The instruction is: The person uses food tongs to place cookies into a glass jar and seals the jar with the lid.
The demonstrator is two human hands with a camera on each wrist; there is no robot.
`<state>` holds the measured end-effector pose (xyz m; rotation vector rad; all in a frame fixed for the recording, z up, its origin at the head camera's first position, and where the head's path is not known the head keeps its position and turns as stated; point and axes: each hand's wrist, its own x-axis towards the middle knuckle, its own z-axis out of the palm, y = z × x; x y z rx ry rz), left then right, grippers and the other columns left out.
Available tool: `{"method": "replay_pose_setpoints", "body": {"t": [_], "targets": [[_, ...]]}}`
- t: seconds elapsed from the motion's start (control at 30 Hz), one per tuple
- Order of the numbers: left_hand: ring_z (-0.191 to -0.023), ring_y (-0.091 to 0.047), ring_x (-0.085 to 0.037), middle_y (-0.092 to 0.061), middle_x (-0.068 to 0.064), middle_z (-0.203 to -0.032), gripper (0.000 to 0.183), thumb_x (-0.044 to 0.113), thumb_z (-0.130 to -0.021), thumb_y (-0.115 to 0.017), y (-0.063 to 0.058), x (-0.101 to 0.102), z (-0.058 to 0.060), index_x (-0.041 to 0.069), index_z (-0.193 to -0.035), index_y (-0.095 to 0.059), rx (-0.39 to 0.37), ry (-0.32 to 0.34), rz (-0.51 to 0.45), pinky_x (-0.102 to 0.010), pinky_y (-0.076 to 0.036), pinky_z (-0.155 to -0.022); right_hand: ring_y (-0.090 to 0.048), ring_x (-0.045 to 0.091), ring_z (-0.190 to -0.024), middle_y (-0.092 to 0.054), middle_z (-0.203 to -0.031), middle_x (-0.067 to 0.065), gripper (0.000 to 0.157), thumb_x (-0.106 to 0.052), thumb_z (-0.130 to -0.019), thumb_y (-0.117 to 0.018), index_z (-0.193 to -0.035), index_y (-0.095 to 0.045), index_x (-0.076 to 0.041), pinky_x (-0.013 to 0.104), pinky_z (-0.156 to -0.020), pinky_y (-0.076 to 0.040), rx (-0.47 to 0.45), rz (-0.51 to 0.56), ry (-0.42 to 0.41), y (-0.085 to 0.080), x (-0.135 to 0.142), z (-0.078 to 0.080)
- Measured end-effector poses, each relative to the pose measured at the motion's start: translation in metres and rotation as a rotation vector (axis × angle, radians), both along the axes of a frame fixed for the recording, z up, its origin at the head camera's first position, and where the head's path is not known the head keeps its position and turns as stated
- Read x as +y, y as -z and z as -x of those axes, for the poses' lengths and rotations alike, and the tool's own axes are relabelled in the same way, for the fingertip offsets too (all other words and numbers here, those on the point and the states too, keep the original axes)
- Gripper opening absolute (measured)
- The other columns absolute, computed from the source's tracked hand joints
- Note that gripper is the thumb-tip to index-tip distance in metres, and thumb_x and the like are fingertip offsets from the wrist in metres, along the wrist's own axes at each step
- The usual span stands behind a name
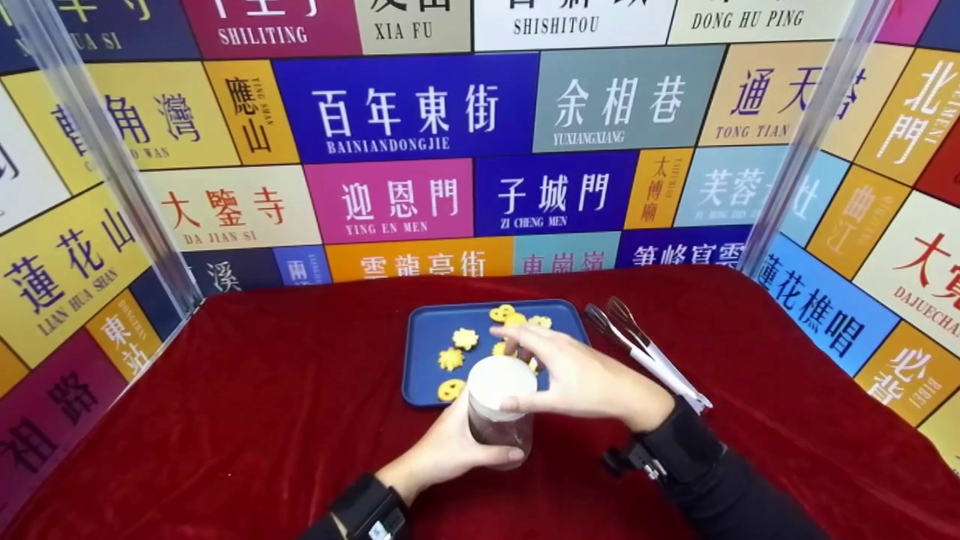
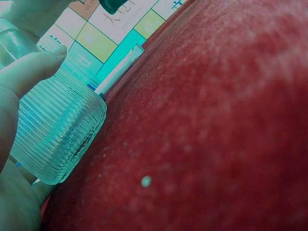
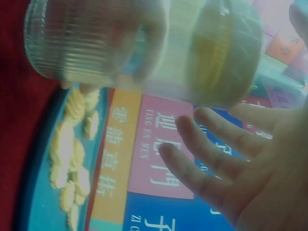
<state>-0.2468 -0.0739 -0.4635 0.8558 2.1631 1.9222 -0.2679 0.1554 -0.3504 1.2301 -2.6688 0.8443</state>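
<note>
From a distance I am viewing the glass jar [image 1: 501,433] on the near side of the blue tray [image 1: 424,330], its long axis standing roughly upright and its white lid [image 1: 502,375] facing up. The left hand [image 1: 450,444] is gripping the jar's body, thumb on the near side; the right hand [image 1: 581,371] is hovering with fingers spread at the lid's right. I am judging right hand to lid to be the governing relation, the right being the nearer hand to it. Whether the right hand is touching the lid I am unable to tell, nor whether the jar's base is resting on the red-draped counter [image 1: 300,375]. I am counting one jar, one lid, one tray, one pair of tongs [image 1: 652,360] lying to the tray's right, and at least seven cookies [image 1: 465,339], the right hand hiding part of the tray.
</note>
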Motion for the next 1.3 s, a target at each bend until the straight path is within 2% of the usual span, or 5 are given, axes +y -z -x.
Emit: {"method": "replay_pose_setpoints", "body": {"t": [0.23,0.4,0.67,0.97,1.3], "targets": [[-0.133,-0.056,-0.019,-0.057,-0.001,-0.146,0.1,0.017,-0.079,-0.094,0.0,0.0,0.0,0.016,-0.161,-0.036,-0.014,-0.007,0.002,-0.031,-0.046,-0.113,-0.062,0.012,-0.114,-0.065,-0.128,-0.005,0.081,-0.068,-0.081,-0.083,-0.142,-0.062,-0.02,0.04,-0.095,-0.056,-0.039,0.003,0.027,0.013,-0.008,0.001],[-0.128,-0.059,-0.019,-0.062,-0.001,-0.139,0.096,0.017,-0.078,-0.095,0.0,-0.001,-0.001,0.016,-0.157,-0.041,-0.019,-0.013,0.003,-0.031,-0.047,-0.111,-0.062,0.013,-0.107,-0.064,-0.121,-0.005,0.087,-0.069,-0.076,-0.087,-0.139,-0.059,-0.016,0.038,-0.092,-0.056,-0.056,-0.026,0.018,0.022,-0.01,0.004],[-0.129,-0.059,-0.017,-0.063,0.002,-0.139,0.096,0.019,-0.078,-0.095,0.001,-0.001,0.0,0.018,-0.157,-0.042,0.015,-0.014,0.019,-0.031,-0.045,-0.113,-0.062,0.014,-0.107,-0.063,-0.121,-0.007,0.085,-0.067,-0.078,-0.087,-0.141,-0.056,-0.018,0.04,-0.092,-0.055,-0.086,-0.018,-0.011,0.026,-0.006,0.01],[-0.134,-0.056,-0.016,-0.06,0.003,-0.143,0.099,0.021,-0.078,-0.095,0.002,-0.001,0.0,0.017,-0.16,-0.04,0.036,-0.024,0.033,-0.032,-0.043,-0.116,-0.062,0.018,-0.112,-0.064,-0.122,-0.004,0.072,-0.045,-0.079,-0.091,-0.136,-0.059,-0.014,0.044,-0.099,-0.052,-0.18,0.13,-0.093,0.034,-0.005,0.016],[-0.133,-0.056,-0.017,-0.059,0.002,-0.144,0.098,0.019,-0.08,-0.095,0.001,-0.003,0.001,0.019,-0.16,-0.039,0.021,-0.002,0.018,-0.031,-0.045,-0.114,-0.062,0.019,-0.114,-0.067,-0.123,-0.005,0.067,-0.037,-0.078,-0.094,-0.134,-0.064,-0.016,0.044,-0.099,-0.052,-0.183,0.229,-0.139,0.042,-0.007,0.02]]}}
